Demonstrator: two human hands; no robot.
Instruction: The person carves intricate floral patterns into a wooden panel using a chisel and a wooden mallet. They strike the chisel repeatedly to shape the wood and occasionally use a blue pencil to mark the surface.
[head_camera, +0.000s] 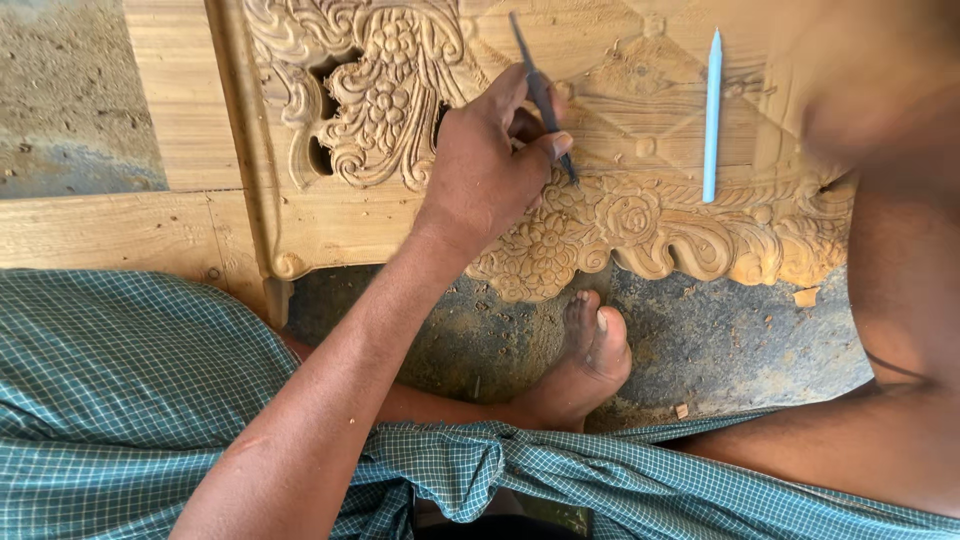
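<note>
One slim dark metal carving chisel sits in the left hand, grip clenched round its shaft, thumb and fingers pinching it; blade tip touches the pale carved wooden panel with flower and scroll relief, just above a rosette on the panel's lower border. Hand rests on the panel approx. mid-width. A light blue pencil-shaped stick lies loose on the panel, right of the chisel, well apart from the hand. Right hand is blurred at the panel's upper right corner; its grip: can't tell. A bare foot sits on the dusty floor just below the panel's lower edge. Green checked cloth covers the lap, nearer than the panel.
</note>
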